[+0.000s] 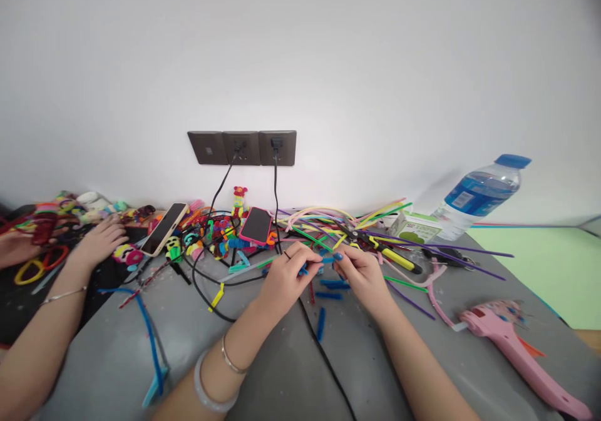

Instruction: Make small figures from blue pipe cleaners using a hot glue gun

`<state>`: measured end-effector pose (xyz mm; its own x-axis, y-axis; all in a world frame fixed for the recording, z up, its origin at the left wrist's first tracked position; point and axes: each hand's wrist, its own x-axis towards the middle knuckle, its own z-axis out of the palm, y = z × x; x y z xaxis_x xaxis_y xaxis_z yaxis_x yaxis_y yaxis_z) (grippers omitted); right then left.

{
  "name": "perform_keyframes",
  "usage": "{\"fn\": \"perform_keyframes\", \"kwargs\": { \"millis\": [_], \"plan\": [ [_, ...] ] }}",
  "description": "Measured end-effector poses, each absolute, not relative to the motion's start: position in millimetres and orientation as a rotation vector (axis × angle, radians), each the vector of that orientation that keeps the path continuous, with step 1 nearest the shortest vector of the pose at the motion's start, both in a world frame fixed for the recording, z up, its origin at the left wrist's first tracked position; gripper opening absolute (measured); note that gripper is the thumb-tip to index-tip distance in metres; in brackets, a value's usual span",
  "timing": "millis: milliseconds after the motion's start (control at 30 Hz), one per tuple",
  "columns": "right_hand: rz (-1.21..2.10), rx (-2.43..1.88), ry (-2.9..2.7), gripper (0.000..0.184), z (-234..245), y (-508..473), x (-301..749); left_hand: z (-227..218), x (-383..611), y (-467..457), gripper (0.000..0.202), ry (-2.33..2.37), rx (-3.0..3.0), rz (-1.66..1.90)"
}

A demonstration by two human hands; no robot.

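My left hand (288, 280) is closed in a pinch on a short blue pipe cleaner (327, 260). At the other end of that piece, my right hand (364, 274) grips it between thumb and fingers. The two hands nearly meet over the grey table (267, 371), and the fingers partly hide the blue piece. Below them lie several cut blue pipe cleaner pieces (321, 324). Just beyond my right hand rest yellow-and-black pliers (399, 262) among long coloured pipe cleaners (323, 218).
A pink glue gun (511, 346) lies right, before a water bottle (483, 192) and a green-white box (416, 227). Phones (164, 230), small pipe cleaner figures (239, 202) and black cables (319, 346) spread along the wall. Another person's hands (101, 246) are at left, near scissors (44, 264).
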<state>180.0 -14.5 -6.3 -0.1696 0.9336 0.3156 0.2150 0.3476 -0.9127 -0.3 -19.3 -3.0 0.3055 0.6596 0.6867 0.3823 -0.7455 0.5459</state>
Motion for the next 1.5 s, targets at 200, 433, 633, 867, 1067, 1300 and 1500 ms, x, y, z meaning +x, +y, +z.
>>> {"fn": "perform_keyframes", "kwargs": {
  "millis": [200, 433, 633, 867, 1067, 1300, 1500],
  "plan": [
    [0.898, -1.079, -1.577, 0.051, -14, -12, 181, 2, 3, -23, 0.008, 0.921, 2.106, 1.321],
    [0.865, -1.034, -1.678, 0.048, -12, -13, 186, 2, 13, -21, 0.028, 0.888, 1.009, 0.975],
    [0.972, -1.026, -1.881, 0.046, -4, -14, 186, 5, 18, -27, 0.045, 0.757, 0.817, 0.69],
    [0.973, -0.993, -1.814, 0.045, -5, -13, 187, 0, 15, -23, 0.047, 0.84, 1.078, 0.809],
    [0.939, -0.953, -1.855, 0.034, 0, -14, 186, -3, 9, -18, 0.047, 0.864, 1.227, 0.851],
    [0.756, -1.068, -1.82, 0.029, -7, -13, 181, 5, 7, -23, 0.047, 0.993, 1.508, 0.911],
    [0.852, -0.997, -1.814, 0.04, -3, -14, 186, 7, 10, -27, 0.048, 0.898, 1.372, 0.887]
  ]
}}
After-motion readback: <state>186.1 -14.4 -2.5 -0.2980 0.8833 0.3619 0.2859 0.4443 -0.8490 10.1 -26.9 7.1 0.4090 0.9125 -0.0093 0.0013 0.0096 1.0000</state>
